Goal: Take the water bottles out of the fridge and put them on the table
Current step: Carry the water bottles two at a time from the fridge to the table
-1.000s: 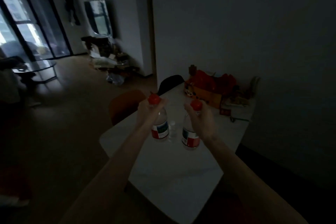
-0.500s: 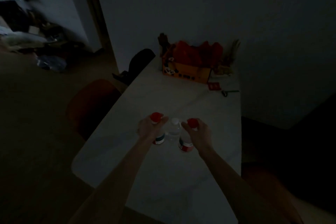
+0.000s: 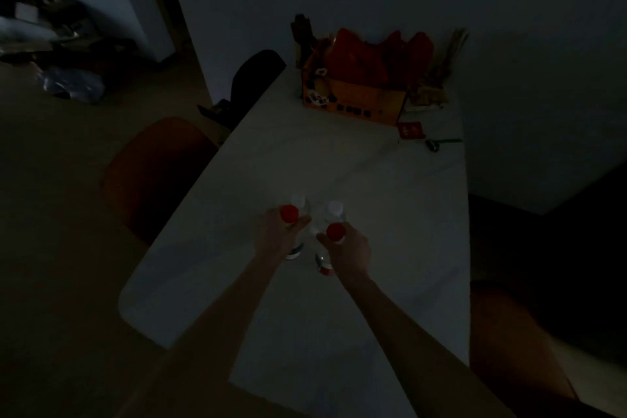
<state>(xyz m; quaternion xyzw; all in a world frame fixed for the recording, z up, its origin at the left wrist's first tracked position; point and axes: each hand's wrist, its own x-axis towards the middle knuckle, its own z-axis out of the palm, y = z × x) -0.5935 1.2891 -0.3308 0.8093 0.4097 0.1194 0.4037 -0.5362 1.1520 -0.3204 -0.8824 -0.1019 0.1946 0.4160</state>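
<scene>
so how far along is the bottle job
Done: two clear white-capped bottles already stand on the white table. In hand: the left hand and right hand each grip a red-capped bottle beside them. Left: letting go; the fridge is out of view.

No readable text: bottle labels [image 3: 294, 253] too dark and small, print on the orange box [image 3: 353, 102] and red card [image 3: 410, 130] illegible.
</scene>
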